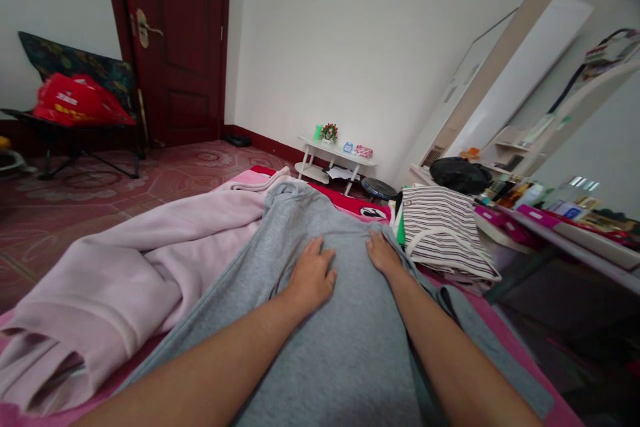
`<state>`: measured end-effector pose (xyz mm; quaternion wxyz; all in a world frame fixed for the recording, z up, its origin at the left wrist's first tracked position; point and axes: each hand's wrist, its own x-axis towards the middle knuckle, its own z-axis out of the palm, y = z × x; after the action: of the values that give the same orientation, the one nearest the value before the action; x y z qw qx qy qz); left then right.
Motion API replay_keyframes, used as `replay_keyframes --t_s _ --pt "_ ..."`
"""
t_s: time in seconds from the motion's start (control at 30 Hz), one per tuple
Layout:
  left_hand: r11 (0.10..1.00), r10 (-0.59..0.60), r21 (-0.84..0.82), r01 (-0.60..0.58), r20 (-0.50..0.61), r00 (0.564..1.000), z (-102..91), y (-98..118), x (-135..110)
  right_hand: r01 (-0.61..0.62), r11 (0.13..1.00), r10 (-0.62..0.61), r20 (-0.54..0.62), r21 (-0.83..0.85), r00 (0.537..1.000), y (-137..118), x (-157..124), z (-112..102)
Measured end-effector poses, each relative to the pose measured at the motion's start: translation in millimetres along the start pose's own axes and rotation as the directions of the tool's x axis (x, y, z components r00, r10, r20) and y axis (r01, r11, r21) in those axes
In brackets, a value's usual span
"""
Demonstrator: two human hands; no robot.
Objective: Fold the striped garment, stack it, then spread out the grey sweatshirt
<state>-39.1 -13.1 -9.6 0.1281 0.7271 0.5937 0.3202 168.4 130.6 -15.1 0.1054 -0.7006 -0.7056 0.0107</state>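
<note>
A grey knit garment [345, 340] is spread out in front of me, with a loose grey part, like a sleeve, lying at its lower right; its exact kind I cannot make out. My left hand [311, 275] rests flat on the middle of the fabric, fingers apart. Farther right, my right hand [384, 252] lies on the garment near its far right corner, its fingers stretched forward over the cloth. Both hands are open and lift nothing. To the left, partly under the grey cloth, is a pale pink garment [165, 267] with a ribbed band at its near end.
Folded striped clothing [443, 220] is stacked just beyond my right arm. Everything lies on a pink and red cover [505, 333]. A cluttered dressing table [575, 230] stands close on the right, a black stool [379, 189] and small white table [337, 148] ahead, a folding chair [85, 127] at left.
</note>
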Motion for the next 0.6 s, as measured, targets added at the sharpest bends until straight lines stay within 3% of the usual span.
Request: replay_keyframes --t_s 0.13,0.23,0.33,0.4,0.43,0.5,0.53,0.6 --pt "0.998 0.058 0.022 -0.058 0.035 0.998 2.3 -1 -3 -0.073 0.996 0.074 0.02 -0.056 0.997 -13 -11 9" --pt "0.995 0.068 -0.074 -0.068 0.001 0.998 2.8 1 -3 -0.094 0.989 0.096 0.013 -0.117 0.995 -22 -29 8" --pt "0.963 0.054 -0.251 -0.1 -0.186 0.981 -14.1 -1 4 -0.067 0.983 0.068 -0.001 -0.168 0.998 -24 -45 5" --pt "0.959 0.014 -0.252 -0.128 -0.408 0.913 -39.6 -10 12 -0.055 0.984 0.054 -0.01 -0.172 0.998 -23 -50 4" --pt "0.973 -0.018 -0.207 -0.103 -0.512 0.859 -55.3 -18 16 -0.055 0.984 0.053 -0.015 -0.171 0.998 -22 -51 4" --pt "0.992 -0.125 -0.102 0.078 -0.63 0.766 -87.4 -39 25 -0.053 0.984 0.05 -0.027 -0.168 0.998 -20 -51 5" --pt "0.976 -0.199 -0.054 0.212 -0.619 0.76 -101.4 -50 29 -0.052 0.984 0.048 -0.033 -0.167 0.998 -20 -50 5" --pt "0.909 -0.339 0.05 0.414 -0.489 0.803 -120.4 -70 35 -0.049 0.985 0.042 -0.046 -0.164 0.998 -19 -48 7"
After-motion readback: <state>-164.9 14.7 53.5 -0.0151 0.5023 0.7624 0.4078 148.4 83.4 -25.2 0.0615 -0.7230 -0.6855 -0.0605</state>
